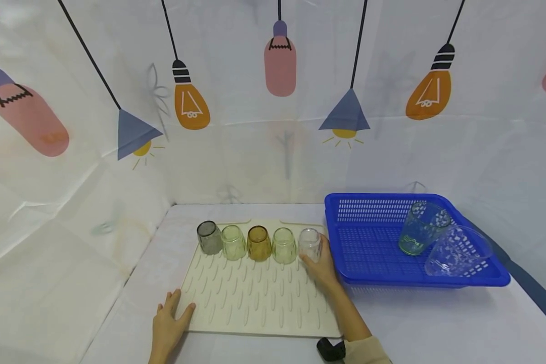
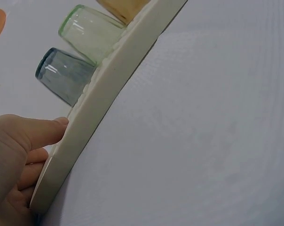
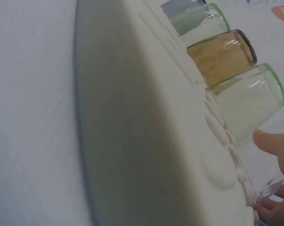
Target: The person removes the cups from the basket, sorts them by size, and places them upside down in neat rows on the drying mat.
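A cream draining board [image 1: 255, 308] with raised ridges lies on the white table. Along its far edge stands a row of small glasses: a grey glass [image 1: 209, 238], a pale green glass [image 1: 233, 243], an amber glass [image 1: 259, 244], a second green glass [image 1: 284, 246] and a clear glass [image 1: 308, 240] at the right end. My right hand [image 1: 320, 265] holds the clear glass, thumb on its front and fingers at its right side. At the near left corner, my left hand [image 1: 167, 321] grips the board's edge; in the left wrist view the thumb [image 2: 45, 132] lies on top.
On the right stands a blue mesh basket [image 1: 368, 275] with a tilted bluish-green tumbler [image 1: 411, 235] and a tilted clear tumbler [image 1: 450, 258] inside. A black object [image 1: 329, 350] shows by the right sleeve [image 1: 368, 351]. White printed sheets [image 1: 245, 167] hang behind.
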Action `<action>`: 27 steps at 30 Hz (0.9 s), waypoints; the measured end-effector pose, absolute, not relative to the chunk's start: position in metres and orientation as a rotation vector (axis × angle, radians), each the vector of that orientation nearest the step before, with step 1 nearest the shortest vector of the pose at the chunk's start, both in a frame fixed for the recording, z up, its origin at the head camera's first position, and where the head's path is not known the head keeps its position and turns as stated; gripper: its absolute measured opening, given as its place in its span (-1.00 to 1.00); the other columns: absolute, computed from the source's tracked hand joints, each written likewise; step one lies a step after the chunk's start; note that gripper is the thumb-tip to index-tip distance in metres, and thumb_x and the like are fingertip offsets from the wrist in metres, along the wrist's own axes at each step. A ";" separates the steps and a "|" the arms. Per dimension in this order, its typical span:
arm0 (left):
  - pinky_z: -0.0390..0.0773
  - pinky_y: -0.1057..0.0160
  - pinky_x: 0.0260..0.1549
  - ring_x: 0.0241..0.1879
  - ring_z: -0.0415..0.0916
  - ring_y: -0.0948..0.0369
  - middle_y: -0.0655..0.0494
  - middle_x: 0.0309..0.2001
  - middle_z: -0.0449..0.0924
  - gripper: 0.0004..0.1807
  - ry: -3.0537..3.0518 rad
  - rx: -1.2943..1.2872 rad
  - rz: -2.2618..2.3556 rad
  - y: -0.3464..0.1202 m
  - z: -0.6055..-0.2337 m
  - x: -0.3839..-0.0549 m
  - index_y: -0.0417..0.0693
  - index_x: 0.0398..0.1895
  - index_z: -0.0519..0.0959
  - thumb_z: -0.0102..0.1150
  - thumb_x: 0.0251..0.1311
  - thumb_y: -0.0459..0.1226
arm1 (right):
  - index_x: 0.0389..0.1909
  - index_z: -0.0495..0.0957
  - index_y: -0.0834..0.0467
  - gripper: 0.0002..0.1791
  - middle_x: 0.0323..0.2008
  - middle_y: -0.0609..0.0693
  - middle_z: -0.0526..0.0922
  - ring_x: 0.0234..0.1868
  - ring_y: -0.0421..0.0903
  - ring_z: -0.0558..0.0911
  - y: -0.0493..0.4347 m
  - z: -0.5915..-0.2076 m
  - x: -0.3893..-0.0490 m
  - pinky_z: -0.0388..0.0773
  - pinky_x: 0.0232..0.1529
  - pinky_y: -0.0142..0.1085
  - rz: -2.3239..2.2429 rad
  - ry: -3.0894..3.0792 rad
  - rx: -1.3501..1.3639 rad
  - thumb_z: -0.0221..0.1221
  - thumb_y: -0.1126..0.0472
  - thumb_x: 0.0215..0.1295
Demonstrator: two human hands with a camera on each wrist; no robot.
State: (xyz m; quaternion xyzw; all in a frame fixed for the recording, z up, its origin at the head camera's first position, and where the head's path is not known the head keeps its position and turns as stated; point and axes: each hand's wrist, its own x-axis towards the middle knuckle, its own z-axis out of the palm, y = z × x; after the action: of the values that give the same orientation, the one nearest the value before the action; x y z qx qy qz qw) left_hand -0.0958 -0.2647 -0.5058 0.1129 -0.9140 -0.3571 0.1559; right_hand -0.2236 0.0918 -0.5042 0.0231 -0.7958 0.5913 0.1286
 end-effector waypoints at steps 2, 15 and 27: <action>0.06 -0.31 0.25 0.23 0.17 -0.35 -0.49 0.16 0.27 -0.37 -2.614 0.327 -1.019 -0.265 -0.505 -0.095 -0.53 0.13 0.35 0.28 0.03 -0.30 | 0.31 0.07 0.38 -0.18 0.27 0.40 0.24 0.35 0.27 0.17 0.091 -0.504 -0.224 0.01 0.40 0.07 1.696 -2.331 0.067 0.28 0.38 0.05; 0.08 -0.28 0.25 0.20 0.24 -0.32 -0.46 0.12 0.36 -0.38 -2.566 0.296 -0.986 -0.261 -0.508 -0.097 -0.55 0.10 0.38 0.29 0.00 -0.32 | 0.33 0.00 0.41 -0.12 0.25 0.46 0.23 0.30 0.33 0.23 0.088 -0.511 -0.228 0.13 0.34 0.11 1.546 -2.320 0.031 0.28 0.39 0.04; 0.04 -0.33 0.24 0.23 0.16 -0.36 -0.50 0.16 0.28 -0.37 -2.610 0.347 -1.035 -0.263 -0.504 -0.096 -0.54 0.12 0.36 0.27 0.03 -0.30 | 0.38 -0.25 0.50 0.02 0.38 0.50 -0.17 0.42 0.36 -0.16 0.098 -0.503 -0.222 -0.25 0.42 0.11 1.818 -2.270 0.062 0.24 0.41 0.04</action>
State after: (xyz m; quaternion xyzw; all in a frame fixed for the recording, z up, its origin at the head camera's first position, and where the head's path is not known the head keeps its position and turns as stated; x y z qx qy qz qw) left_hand -0.0960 -0.2628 -0.5039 0.1211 -0.9113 -0.3615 0.1556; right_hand -0.2224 0.0978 -0.5034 0.0211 -0.7751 0.6208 0.1161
